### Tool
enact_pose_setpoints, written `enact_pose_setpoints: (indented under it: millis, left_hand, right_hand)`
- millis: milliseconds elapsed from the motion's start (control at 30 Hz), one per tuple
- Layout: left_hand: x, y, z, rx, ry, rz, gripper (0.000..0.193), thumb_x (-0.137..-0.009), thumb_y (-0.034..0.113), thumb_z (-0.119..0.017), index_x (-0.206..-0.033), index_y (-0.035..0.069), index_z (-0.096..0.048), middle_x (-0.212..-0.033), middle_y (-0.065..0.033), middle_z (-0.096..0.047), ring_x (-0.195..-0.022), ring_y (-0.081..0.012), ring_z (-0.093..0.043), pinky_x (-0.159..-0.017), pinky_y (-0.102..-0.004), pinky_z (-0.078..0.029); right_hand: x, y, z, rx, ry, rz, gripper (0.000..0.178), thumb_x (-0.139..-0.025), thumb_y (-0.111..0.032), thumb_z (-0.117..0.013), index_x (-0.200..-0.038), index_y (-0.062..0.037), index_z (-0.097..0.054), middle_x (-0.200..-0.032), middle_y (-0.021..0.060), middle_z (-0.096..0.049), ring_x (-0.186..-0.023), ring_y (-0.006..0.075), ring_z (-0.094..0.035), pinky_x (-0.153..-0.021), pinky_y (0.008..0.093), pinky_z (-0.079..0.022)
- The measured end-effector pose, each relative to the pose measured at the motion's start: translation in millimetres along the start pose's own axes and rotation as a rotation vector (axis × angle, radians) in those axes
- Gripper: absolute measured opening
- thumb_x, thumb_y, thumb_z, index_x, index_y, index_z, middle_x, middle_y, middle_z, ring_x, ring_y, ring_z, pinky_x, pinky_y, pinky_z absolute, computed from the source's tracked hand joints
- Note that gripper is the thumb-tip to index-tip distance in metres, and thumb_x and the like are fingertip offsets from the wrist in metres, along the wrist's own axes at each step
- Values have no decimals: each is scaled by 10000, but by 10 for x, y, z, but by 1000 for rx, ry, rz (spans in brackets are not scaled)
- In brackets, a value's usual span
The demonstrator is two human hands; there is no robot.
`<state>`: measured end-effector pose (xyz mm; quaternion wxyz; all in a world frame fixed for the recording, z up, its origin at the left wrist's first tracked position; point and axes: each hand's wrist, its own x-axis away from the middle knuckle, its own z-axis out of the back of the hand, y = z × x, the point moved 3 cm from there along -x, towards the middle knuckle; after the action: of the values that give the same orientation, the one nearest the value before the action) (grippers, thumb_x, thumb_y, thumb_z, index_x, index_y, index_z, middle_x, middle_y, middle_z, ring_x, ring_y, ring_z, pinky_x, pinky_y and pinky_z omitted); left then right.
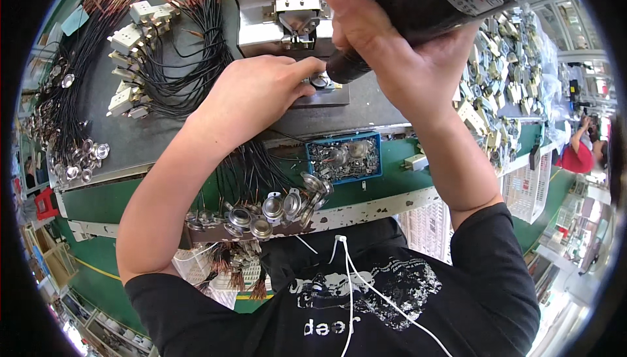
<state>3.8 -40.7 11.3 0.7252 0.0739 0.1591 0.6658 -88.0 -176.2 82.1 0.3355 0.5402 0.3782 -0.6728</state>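
Note:
My right hand [408, 57] is wrapped around a black power screwdriver [418, 4], which slants down to the left. The screwdriver's tip points at a small round metal part [319, 81] on a flat metal block [333, 98]. Thumb and forefinger of my left hand [251, 93] close on that part from the left, beside the tip. Whether the tip touches it cannot be told. Black wires [251, 168] run below my left forearm to several shiny round metal caps [273, 207] at the bench's near edge.
Behind the block stands a metal fixture [261, 38]. A blue tray [380, 155] of small metal parts sits near me. Copper-ended black wire bundles [209, 11] and white connector blocks [125, 40] lie left; many connector pieces [496, 86] are heaped right. A person in red [576, 156] is at far right.

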Motion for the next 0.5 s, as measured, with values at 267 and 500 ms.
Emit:
enact_pose_setpoints:
  millis: [267,500]
  left_hand:
    - [28,67,8,-128,78,-44,286,-943,234,-669,-1203,115,-677,-829,-70,-678,-838,-286,-695,-722,-415,-558]
    - [-33,625,90,23,63,-309,177,-796,173,-712,-958,101,-708,-897,-36,-627,-957,-233,-631,-811,-385,-506]
  right_hand:
    - [-173,-324,-9,187,247,-473,250,-848,14,-758,-1079,19,-660,-926,95,-713,-721,162,-694,-652,283,-575]
    - [-387,-737,281,355,461,-941,191,-938,-58,-698,-1100,31,-651,-838,92,-685,-535,137,-616,-524,274,-520]
